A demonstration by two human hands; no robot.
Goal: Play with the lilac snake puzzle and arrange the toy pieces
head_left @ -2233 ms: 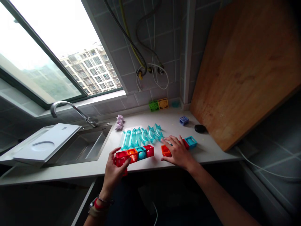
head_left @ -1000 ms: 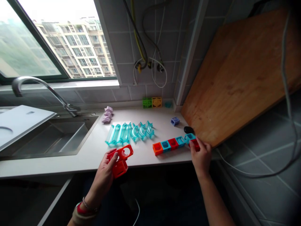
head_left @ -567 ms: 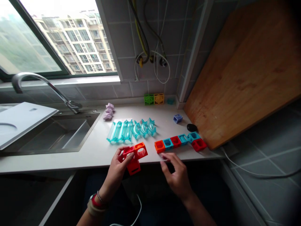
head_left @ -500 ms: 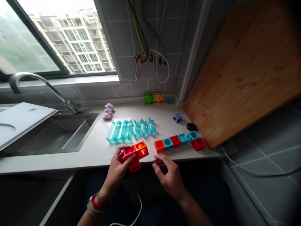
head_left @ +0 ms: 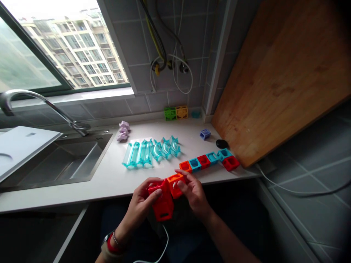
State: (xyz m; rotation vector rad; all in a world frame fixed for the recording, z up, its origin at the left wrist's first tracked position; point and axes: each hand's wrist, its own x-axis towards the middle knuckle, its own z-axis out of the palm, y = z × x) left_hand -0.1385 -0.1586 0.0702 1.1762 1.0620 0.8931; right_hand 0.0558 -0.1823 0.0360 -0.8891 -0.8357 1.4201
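My left hand (head_left: 141, 204) grips a cluster of joined red and orange hollow cube blocks (head_left: 163, 199) just in front of the counter edge. My right hand (head_left: 193, 193) pinches the orange block (head_left: 175, 181) at the cluster's right end. Both hands are closed on the cluster. Behind them on the white counter (head_left: 109, 179) lies a row of orange, blue and red cube blocks (head_left: 208, 161). Several clear teal track pieces (head_left: 149, 151) lie side by side further back.
A steel sink (head_left: 55, 160) with a tap (head_left: 41, 106) lies at the left, a white board (head_left: 19, 146) over it. A large wooden cutting board (head_left: 276, 73) leans at the right. Purple pieces (head_left: 123, 130), green and yellow cubes (head_left: 175, 113), a small blue cube (head_left: 205, 134) and a black object (head_left: 221, 143) sit at the back.
My right hand left the row of blocks on the counter and came over to the cluster, closing on its orange block. The cluster dropped lower, off the counter edge.
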